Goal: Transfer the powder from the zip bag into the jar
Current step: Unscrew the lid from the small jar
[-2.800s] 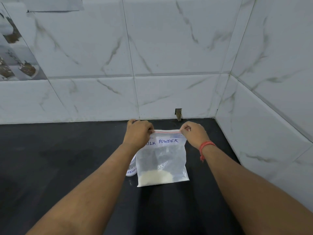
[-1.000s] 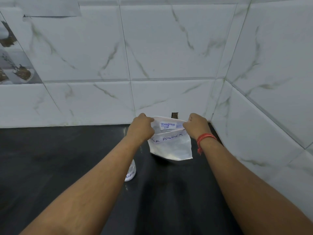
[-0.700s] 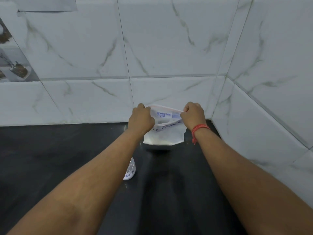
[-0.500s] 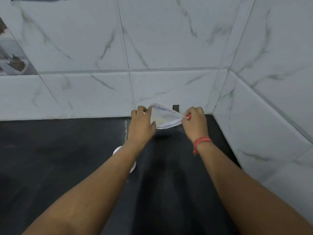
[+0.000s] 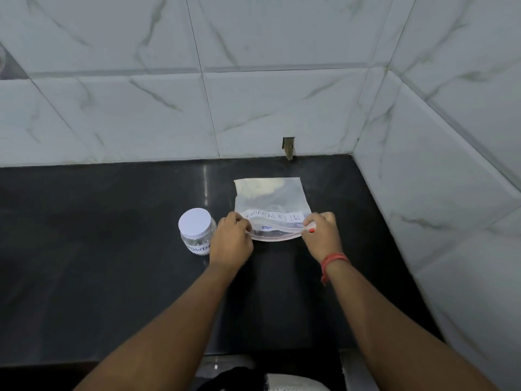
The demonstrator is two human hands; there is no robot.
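Item: one zip bag (image 5: 272, 204), flat on the dark surface (image 5: 112, 277), mouth toward me, powder (image 5: 260, 189) at its far end. My left hand (image 5: 232, 242) and right hand (image 5: 321, 235) each pinch a mouth corner. Advice: part the seal evenly, keep the mouth raised. One jar (image 5: 196, 231), lid (image 5: 194, 221) on, just left.

Flat zip bag (image 5: 270, 204) beside lidded jar (image 5: 196, 230)
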